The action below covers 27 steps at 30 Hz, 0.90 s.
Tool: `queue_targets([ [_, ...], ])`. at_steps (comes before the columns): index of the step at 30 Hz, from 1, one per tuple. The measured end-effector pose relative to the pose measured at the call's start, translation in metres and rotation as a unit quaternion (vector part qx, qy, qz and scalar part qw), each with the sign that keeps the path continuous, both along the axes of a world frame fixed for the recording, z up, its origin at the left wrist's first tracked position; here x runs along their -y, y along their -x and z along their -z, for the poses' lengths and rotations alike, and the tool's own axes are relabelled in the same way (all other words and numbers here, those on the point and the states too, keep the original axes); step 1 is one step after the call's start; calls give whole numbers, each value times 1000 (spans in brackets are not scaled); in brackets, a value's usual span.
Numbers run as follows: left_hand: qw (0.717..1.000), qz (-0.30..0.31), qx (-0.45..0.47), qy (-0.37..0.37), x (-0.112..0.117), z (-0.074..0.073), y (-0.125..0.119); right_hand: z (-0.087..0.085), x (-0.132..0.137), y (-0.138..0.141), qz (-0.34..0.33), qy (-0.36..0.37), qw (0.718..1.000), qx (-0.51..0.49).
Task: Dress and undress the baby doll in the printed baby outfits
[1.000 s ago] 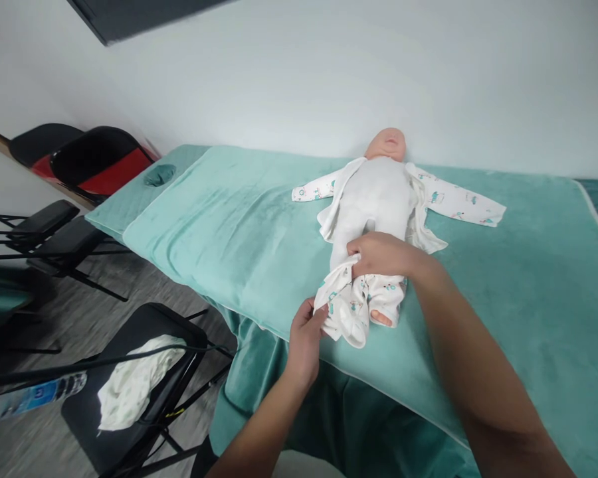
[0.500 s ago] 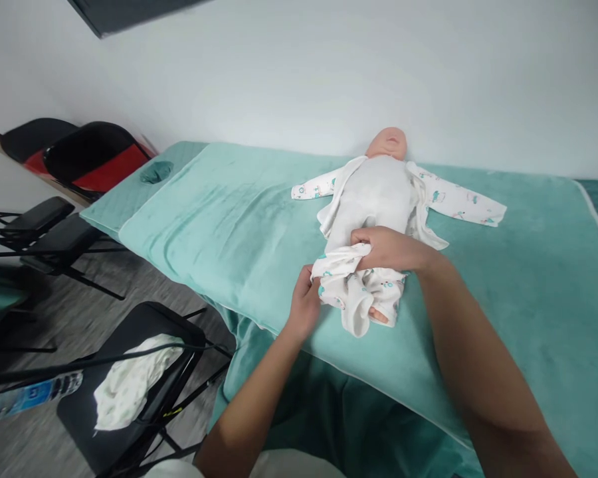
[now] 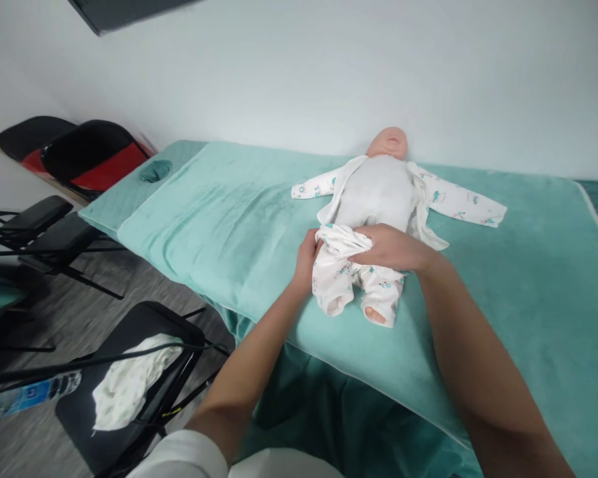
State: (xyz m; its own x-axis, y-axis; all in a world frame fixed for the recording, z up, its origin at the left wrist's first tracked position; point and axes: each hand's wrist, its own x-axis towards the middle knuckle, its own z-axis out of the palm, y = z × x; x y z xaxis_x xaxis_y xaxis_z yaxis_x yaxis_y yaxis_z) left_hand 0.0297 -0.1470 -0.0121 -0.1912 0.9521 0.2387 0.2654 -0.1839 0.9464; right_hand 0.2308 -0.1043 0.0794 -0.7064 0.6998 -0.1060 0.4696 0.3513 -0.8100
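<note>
A baby doll (image 3: 379, 189) lies on its back on a teal blanket (image 3: 219, 212), head toward the wall. It wears an open white printed top with both sleeves spread out. White printed pants (image 3: 351, 279) cover its legs, with the waistband bunched at the hips. My left hand (image 3: 307, 259) grips the left side of the waistband. Fingers of my right hand (image 3: 391, 247) are closed on the top of the waistband over the doll's belly. One bare foot (image 3: 373, 315) shows at a leg opening.
A black folding chair (image 3: 129, 372) at the lower left carries a crumpled white cloth (image 3: 127, 388). A water bottle (image 3: 24, 395) lies near it. More black and red chairs (image 3: 87, 156) stand at the far left. The white wall runs close behind the padded table.
Both hands have pulled the pants up the doll's legs, from near the feet to the hips. The left hand moved up and toward the doll's side.
</note>
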Motion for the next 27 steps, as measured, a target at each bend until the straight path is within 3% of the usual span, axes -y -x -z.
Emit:
queue_targets([
  [5,996,1,-84,-20,-19,1,-1,7,-3,2,9,-49,999,2],
  [10,972,-33,-228,-54,-35,2,3,9,-3,4,52,-76,996,2],
  [16,969,-46,-230,-76,-44,2,0,10,2,15,151,-155,973,79],
  [19,983,-101,-144,-47,-38,0,-3,12,4,19,170,-214,951,144],
  [22,986,-149,-72,-3,-20,-2,-3,13,3,18,172,-202,952,151],
  [27,996,1,-73,59,24,-3,4,9,0,13,163,-151,968,115],
])
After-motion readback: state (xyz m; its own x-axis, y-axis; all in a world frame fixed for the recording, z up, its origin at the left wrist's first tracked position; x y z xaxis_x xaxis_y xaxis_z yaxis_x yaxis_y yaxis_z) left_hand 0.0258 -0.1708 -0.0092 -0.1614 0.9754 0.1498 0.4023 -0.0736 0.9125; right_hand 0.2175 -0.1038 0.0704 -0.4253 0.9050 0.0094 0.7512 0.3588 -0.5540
